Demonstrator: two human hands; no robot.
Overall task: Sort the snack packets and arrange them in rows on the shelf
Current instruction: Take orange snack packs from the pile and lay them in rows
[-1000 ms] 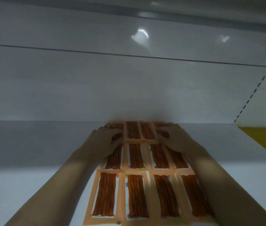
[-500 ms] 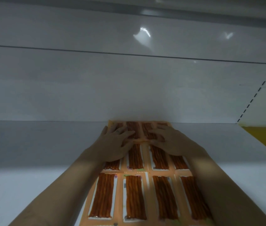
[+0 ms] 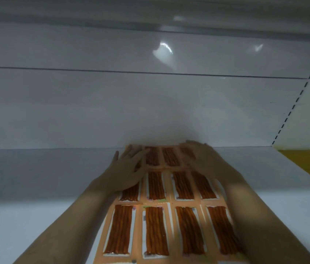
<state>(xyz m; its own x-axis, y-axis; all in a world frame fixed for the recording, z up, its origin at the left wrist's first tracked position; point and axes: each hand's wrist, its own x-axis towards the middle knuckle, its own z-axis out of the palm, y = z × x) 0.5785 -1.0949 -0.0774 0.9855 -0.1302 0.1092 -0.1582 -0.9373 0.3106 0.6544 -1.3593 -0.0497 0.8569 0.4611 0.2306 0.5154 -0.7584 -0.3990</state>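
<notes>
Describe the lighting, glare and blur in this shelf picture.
Head view: dim overall, with two bright glare spots on the glossy back panel; head view: the rear of the shelf lies in shadow while its front is brighter; head view: the right hand and the farthest snack packets look soft and blurred, the nearest ones sharper.

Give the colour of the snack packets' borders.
Snack packets have orange borders around reddish-brown sticks; head view shows it best.

yellow panel (image 3: 308, 164) far right, slotted upright (image 3: 291, 113) above.
</notes>
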